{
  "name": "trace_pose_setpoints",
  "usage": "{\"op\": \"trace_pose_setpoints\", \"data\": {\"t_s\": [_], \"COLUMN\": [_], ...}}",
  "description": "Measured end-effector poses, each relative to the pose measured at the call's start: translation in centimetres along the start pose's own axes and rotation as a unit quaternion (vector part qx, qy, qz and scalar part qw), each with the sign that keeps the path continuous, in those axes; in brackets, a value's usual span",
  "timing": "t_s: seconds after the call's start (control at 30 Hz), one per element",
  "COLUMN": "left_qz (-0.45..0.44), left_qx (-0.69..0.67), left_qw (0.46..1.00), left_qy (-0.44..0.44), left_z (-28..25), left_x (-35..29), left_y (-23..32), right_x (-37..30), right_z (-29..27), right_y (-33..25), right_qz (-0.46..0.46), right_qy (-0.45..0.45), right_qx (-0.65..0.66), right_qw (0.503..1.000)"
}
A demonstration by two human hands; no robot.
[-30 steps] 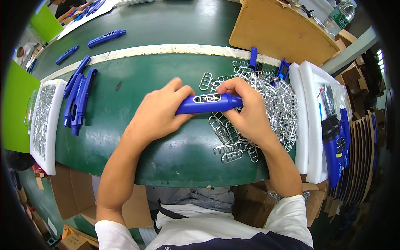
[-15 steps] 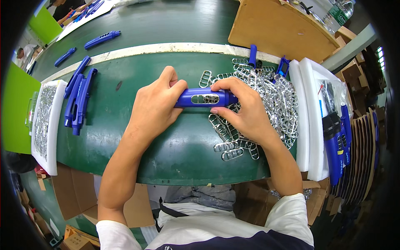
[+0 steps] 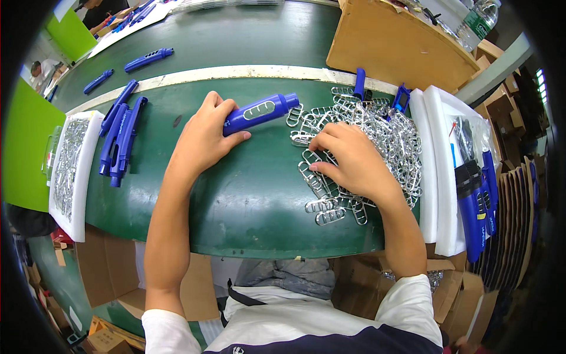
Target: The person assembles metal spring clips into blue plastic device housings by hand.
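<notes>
My left hand [image 3: 203, 135] is closed around the rear of a blue plastic tubular housing [image 3: 236, 122], holding it tilted up to the right above the green table. An oval, slotted silver trim piece [image 3: 259, 110] sits in the housing's side window. At the near left edge of a heap of similar silver oval trim pieces [image 3: 389, 141] is my right hand [image 3: 354, 159]. Its thumb and index finger are apart, with loose pieces under and beside them. The undersides of the other right fingers are hidden.
Several blue housings [image 3: 121, 138] lie on the left, beside a white foam tray [image 3: 76, 206] of silver pieces. Two more blue housings [image 3: 148, 59] rest beyond the pale strip [image 3: 247, 71]. White foam blocks [image 3: 442, 177] and a wooden board [image 3: 401, 44] border the right side.
My right hand has let go of the housing's front end and moved down to the silver pieces. My left hand has shifted slightly left, tilting the housing's front end upward.
</notes>
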State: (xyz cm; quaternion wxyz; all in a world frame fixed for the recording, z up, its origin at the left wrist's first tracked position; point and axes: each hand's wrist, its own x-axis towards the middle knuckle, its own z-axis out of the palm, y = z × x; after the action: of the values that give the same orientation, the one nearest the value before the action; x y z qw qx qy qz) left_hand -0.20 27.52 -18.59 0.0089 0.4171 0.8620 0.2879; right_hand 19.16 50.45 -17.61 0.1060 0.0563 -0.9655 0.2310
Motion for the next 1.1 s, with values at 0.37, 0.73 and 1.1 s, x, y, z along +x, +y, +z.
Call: {"op": "trace_pose_setpoints", "data": {"t_s": [0.37, 0.73, 1.1], "left_qz": [-0.018, -0.064, -0.075], "left_qx": [-0.050, -0.368, -0.050], "left_qw": [0.998, 0.926, 0.996], "left_qy": [0.026, 0.048, 0.014], "left_z": [1.8, 2.0, -0.3], "left_x": [0.7, 2.1, 18.1], "left_y": [-0.1, -2.2, -13.2], "right_x": [0.0, 0.8, 0.6], "right_z": [0.4, 0.1, 0.0], "right_y": [-0.3, 0.1, -0.2], "right_qz": [0.057, -0.010, 0.072], "right_qy": [-0.026, 0.084, 0.132], "right_qx": [0.052, 0.070, 0.136], "right_qw": [0.997, 0.994, 0.979]}}
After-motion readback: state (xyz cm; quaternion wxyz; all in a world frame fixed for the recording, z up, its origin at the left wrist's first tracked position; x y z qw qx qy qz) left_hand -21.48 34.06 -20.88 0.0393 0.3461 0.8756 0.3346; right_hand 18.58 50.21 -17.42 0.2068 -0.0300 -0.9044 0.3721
